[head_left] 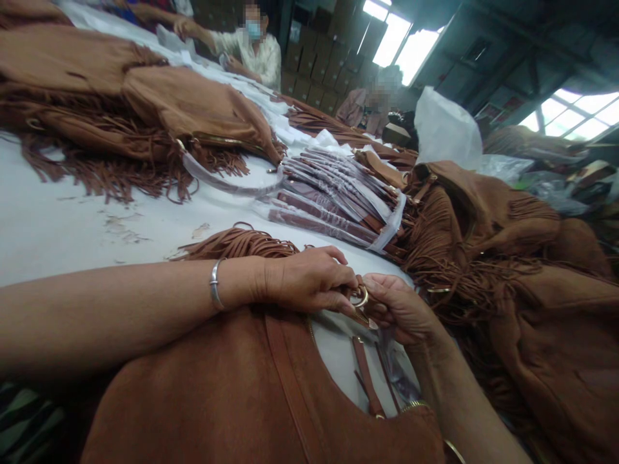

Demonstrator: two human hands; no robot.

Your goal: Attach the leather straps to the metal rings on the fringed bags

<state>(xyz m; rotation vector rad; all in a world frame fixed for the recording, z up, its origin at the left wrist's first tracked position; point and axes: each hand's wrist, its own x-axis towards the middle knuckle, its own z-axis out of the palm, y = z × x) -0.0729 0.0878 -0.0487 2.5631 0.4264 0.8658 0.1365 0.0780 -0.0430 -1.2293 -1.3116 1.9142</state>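
Note:
A brown suede handbag (217, 386) lies in front of me, its curved opening edged with a gold zip. At the tip of the bag's far side is a gold metal ring (360, 297) on a short brown tab. My left hand (314, 280) is closed, pinching the bag beside this ring. From the other side, my right hand (399, 306) pinches the ring with thumb and fingers. Clear plastic (394, 364) hangs under my right hand; what it wraps is partly hidden. A narrow brown strap (368, 380) shows within the bag's opening curve.
Plastic-wrapped brown straps (333, 187) lie bundled on the white table (62, 225). Fringed brown bags (193, 109) are piled at the left, and more bags (546, 322) crowd the right. Behind the table are a masked person (258, 55) and another person (362, 109).

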